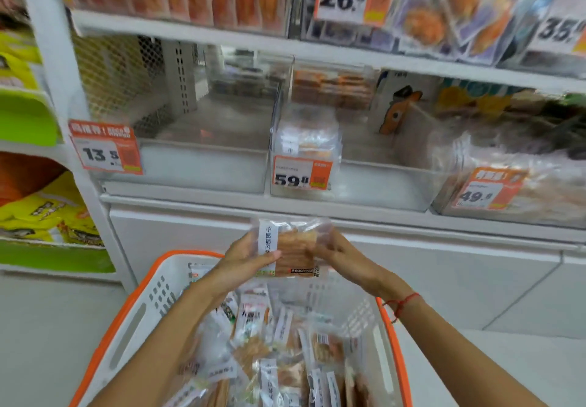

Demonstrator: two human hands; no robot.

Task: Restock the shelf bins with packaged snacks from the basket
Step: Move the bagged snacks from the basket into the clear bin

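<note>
Hands: two, the left hand [245,260] and the right hand [341,256]. Held pack [293,245]: one. Basket [139,308]: one, its packs too many and overlapped to count. Legible price tags: five.

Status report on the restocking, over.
Left hand and right hand both grip one snack pack above the basket. Bin ahead nearly empty. Nothing in the way.

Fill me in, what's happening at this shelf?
A person is restocking. Both hands, left hand and right hand, hold one clear snack packet above the white and orange basket, which is full of similar packets. The clear bin tagged 59.8 holds only a few.
</note>
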